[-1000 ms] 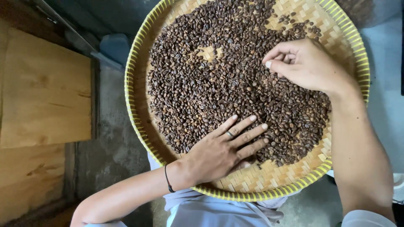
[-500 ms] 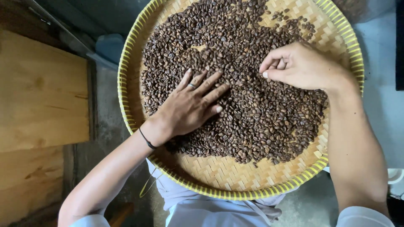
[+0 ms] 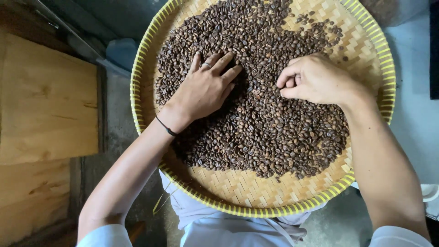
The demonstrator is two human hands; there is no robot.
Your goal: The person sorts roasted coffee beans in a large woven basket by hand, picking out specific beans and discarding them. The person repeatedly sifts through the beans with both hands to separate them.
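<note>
A round woven bamboo tray with a yellow rim rests on my lap and holds a wide layer of dark roasted coffee beans. My left hand lies flat on the beans at the tray's left middle, fingers spread, a ring on one finger and a thin black band at the wrist. My right hand hovers over the beans at the right, fingers curled with thumb and forefinger pinched together; whether a bean sits between them is hidden.
A light wooden board stands at the left, with more wood below it. Grey concrete floor shows between board and tray. A blue object lies by the tray's upper left rim. White cloth covers my lap under the tray.
My left hand has slid from the tray's near edge up and leftward across the beans. The right hand has stayed pinched over the right side. Bare weave now shows along the near rim.
</note>
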